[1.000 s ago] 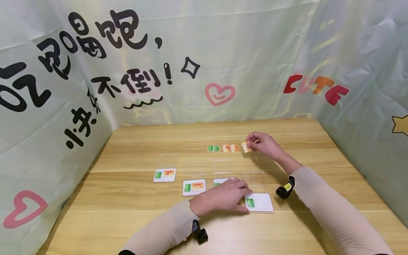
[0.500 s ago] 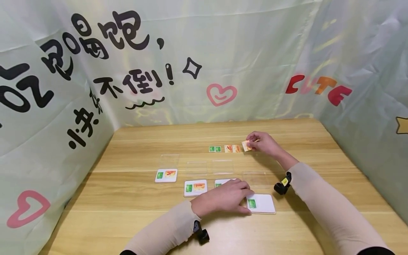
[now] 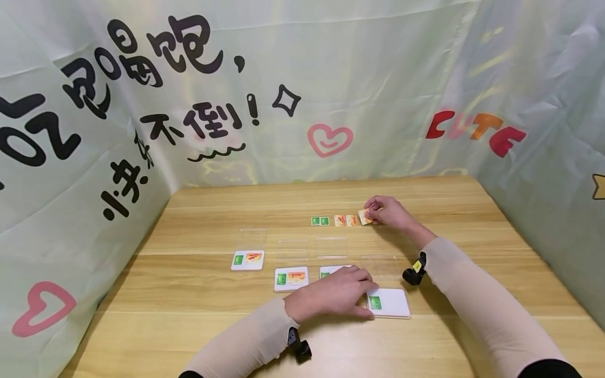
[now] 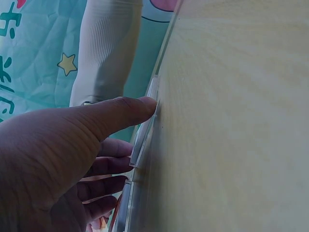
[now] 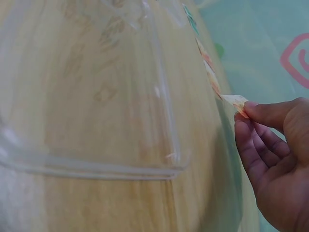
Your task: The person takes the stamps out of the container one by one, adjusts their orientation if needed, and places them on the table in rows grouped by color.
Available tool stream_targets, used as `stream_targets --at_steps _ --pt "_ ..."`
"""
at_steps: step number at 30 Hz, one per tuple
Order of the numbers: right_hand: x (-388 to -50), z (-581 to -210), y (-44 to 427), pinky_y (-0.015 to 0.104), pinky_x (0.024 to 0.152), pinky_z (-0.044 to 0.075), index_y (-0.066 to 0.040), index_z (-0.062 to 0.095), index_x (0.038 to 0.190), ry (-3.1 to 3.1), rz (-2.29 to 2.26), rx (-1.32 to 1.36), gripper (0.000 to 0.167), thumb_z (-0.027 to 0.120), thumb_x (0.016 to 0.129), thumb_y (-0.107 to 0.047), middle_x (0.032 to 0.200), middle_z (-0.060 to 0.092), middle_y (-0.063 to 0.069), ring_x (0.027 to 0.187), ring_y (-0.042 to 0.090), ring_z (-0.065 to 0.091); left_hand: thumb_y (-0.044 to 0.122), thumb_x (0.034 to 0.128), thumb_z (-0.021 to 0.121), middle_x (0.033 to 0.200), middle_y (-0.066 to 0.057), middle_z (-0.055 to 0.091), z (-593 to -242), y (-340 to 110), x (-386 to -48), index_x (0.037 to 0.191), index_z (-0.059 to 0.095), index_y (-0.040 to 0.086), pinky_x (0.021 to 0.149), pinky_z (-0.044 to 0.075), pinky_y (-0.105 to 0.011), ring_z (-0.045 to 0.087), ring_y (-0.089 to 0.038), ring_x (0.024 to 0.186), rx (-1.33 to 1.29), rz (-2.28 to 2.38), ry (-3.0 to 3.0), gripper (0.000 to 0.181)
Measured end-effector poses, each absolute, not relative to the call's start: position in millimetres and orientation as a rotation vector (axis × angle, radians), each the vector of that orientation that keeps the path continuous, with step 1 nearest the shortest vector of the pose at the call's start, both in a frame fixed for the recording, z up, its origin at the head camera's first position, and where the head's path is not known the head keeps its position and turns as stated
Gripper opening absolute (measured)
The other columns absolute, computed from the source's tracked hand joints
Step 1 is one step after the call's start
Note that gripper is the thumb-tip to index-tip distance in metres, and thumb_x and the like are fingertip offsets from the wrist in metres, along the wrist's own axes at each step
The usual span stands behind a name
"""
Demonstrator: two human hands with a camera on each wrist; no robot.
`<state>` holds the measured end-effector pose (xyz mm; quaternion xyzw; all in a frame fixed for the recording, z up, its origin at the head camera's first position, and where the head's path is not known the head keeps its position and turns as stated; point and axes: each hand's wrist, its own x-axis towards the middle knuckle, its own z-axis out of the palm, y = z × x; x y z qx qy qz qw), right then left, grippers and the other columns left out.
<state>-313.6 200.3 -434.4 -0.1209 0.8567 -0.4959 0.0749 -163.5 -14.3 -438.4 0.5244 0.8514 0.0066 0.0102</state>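
My right hand (image 3: 388, 211) pinches a small orange-and-white sticker (image 3: 364, 216) between thumb and fingers, just right of two orange stickers (image 3: 345, 220). In the right wrist view the sticker (image 5: 235, 101) sticks out from the fingertips of that hand (image 5: 285, 150). My left hand (image 3: 333, 295) rests with spread, relaxed fingers at the left edge of a white card (image 3: 393, 303) that bears one green sticker (image 3: 375, 303). Thumb and fingertips of the left hand (image 4: 72, 140) touch the card's edge in the left wrist view. This hand partly covers another white card (image 3: 331, 270).
Two green stickers (image 3: 320, 221) lie left of the orange pair. White cards with green and orange stickers lie further left, one at the far left (image 3: 248, 260), another nearer (image 3: 291, 279). Clear plastic covers (image 3: 331, 248) lie behind the cards. Patterned cloth (image 3: 378, 79) hangs around the wooden table (image 3: 208, 331).
The head view has shifted slightly. The right forearm and its wrist camera have moved a little to the left, while the right hand still pinches the sticker. The left hand stays by the card.
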Motion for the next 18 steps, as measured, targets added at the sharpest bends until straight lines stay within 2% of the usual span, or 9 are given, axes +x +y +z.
stream_targets --at_steps 9,18 --pt "-317.9 -441.8 197.8 0.03 0.064 0.053 0.006 0.06 0.11 2.686 -1.357 -0.395 0.015 0.056 0.096 -0.001 0.093 0.067 0.018 0.075 0.022 0.064 0.059 0.0883 0.063 0.119 0.007 0.056 -437.8 -14.3 -163.5 0.131 0.061 0.017 0.102 0.033 -0.019 0.05 -0.008 0.113 1.652 0.022 2.663 0.06" --pt "-317.1 -441.7 195.3 0.032 0.062 0.048 -0.001 0.063 0.104 2.787 -1.178 -0.406 0.013 0.062 0.095 -0.01 0.084 0.067 0.009 0.069 0.02 0.059 0.059 0.089 0.061 0.12 0.006 0.057 -437.6 -14.5 -163.8 0.131 0.061 0.016 0.102 0.034 -0.019 0.05 -0.008 0.113 1.665 0.01 2.659 0.06"
